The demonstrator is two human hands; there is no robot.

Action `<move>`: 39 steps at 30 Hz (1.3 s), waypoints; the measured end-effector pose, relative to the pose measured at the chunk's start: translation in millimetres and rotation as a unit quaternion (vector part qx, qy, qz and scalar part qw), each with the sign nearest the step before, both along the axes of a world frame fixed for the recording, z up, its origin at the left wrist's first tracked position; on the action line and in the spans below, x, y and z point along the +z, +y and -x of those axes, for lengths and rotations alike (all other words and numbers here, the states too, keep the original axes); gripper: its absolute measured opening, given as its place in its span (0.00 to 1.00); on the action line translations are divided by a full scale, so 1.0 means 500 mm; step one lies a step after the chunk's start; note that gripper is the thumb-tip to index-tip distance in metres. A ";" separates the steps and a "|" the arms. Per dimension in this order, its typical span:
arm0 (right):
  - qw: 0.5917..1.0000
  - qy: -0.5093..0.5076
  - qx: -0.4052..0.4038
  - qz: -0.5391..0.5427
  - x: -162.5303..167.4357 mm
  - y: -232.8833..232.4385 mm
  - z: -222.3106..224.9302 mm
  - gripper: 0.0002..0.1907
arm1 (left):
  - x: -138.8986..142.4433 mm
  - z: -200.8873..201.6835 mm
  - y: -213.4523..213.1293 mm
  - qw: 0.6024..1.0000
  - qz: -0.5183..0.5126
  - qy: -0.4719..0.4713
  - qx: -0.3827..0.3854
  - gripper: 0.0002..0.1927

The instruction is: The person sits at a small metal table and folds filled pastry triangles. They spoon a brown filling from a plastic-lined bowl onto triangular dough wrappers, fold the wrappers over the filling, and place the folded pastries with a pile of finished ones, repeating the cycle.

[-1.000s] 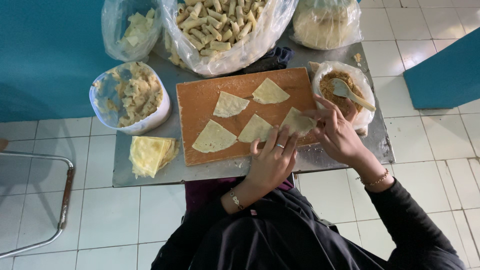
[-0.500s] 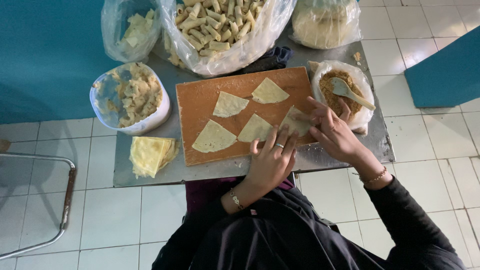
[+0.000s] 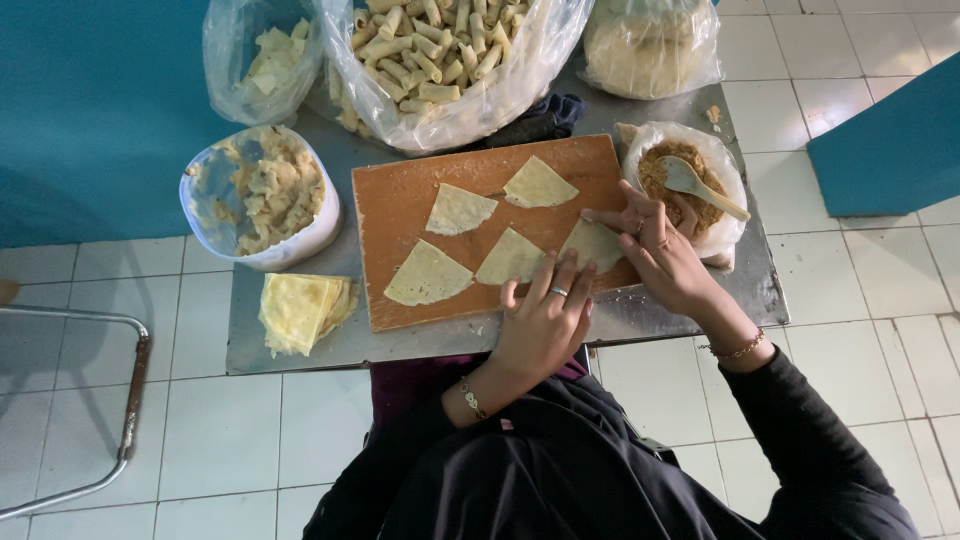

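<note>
**Thin wrapper under both hands at board's right edge**

Both hands work one triangular wrapper (image 3: 596, 243), lying at the right end of the board (image 3: 400, 200), near its front edge. Right hand (image 3: 660, 250): fingers spread apart, tips pressing the wrapper's top & right side, nothing clamped. Left hand (image 3: 545, 320): fingers loosely apart, tips resting on the board's front edge just beside the wrapper's lower corner.

Wrapper looks paper-thin, limp, v. light; prob. tears easily & may stick to the wood. Best taken by a corner or edge w/ fingertips, lifted flat, not pinched mid-sheet.

Four more wrappers (image 3: 428, 276) lie apart on the board. Filling bowl (image 3: 735, 165) w/ spoon (image 3: 690, 180) sits at the table's right edge, touching distance from the right hand. Stack (image 3: 295, 312) near front-left corner.
</note>
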State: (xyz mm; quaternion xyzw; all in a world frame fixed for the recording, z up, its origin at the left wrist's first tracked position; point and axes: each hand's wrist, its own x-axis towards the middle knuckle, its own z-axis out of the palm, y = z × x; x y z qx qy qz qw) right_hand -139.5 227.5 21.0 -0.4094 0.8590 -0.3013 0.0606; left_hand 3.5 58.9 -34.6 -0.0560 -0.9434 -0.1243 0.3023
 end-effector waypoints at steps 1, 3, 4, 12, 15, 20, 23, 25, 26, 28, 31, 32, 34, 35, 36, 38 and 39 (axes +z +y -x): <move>1.000 0.003 0.008 0.010 -0.002 0.002 -0.002 0.20 | 0.000 0.000 0.000 1.000 -0.001 0.000 -0.001 0.23; 0.999 0.010 0.025 0.031 -0.009 0.007 -0.004 0.14 | -0.002 0.000 0.000 1.000 -0.001 0.001 -0.002 0.23; 0.998 0.051 0.032 0.027 -0.013 0.009 -0.005 0.12 | -0.003 0.000 0.000 1.000 0.000 0.001 -0.003 0.23; 0.991 -0.032 0.074 0.104 -0.027 0.035 -0.007 0.10 | -0.004 0.003 -0.002 1.000 0.000 -0.001 -0.012 0.23; 0.975 -0.150 0.009 0.163 -0.032 0.030 -0.009 0.16 | -0.004 0.001 -0.001 1.000 -0.004 0.006 -0.009 0.23; 0.998 0.038 0.021 0.040 -0.040 0.015 -0.015 0.12 | -0.006 -0.004 -0.006 0.999 -0.036 0.027 -0.025 0.20; 0.991 -0.055 0.044 0.110 -0.030 0.013 -0.020 0.14 | -0.006 -0.015 -0.016 0.995 -0.069 0.057 -0.036 0.17; 0.973 -0.146 0.047 0.171 -0.016 0.007 -0.021 0.17 | -0.004 -0.031 -0.033 0.992 -0.075 0.098 -0.024 0.16; 0.964 -0.187 0.032 0.185 -0.008 0.001 -0.023 0.19 | -0.003 -0.038 -0.042 0.992 -0.080 0.102 -0.004 0.16; 0.978 -0.150 0.049 0.140 0.006 -0.019 -0.032 0.22 | 0.000 -0.058 -0.059 0.990 -0.090 0.106 0.038 0.17; 0.993 0.032 0.111 -0.007 0.017 -0.075 -0.027 0.25 | 0.009 -0.063 -0.077 0.991 -0.083 0.090 0.061 0.18; 0.992 0.046 0.112 -0.039 0.018 -0.095 -0.022 0.25 | 0.012 -0.062 -0.079 0.991 -0.081 0.081 0.066 0.19; 0.989 0.059 0.128 -0.051 0.019 -0.120 -0.016 0.25 | 0.015 -0.059 -0.082 0.992 -0.078 0.060 0.079 0.19; 0.987 0.057 0.144 -0.031 0.018 -0.127 -0.014 0.24 | 0.016 -0.059 -0.082 0.993 -0.073 0.057 0.078 0.20; 0.986 0.054 0.160 -0.011 0.015 -0.132 -0.014 0.24 | 0.016 -0.058 -0.083 0.993 -0.069 0.053 0.078 0.20; 0.979 0.085 0.184 0.018 0.009 -0.132 -0.014 0.27 | 0.015 -0.058 -0.083 0.993 -0.069 0.050 0.079 0.20; 0.975 0.101 0.194 0.033 0.007 -0.130 -0.014 0.29 | 0.015 -0.058 -0.084 0.993 -0.073 0.051 0.078 0.19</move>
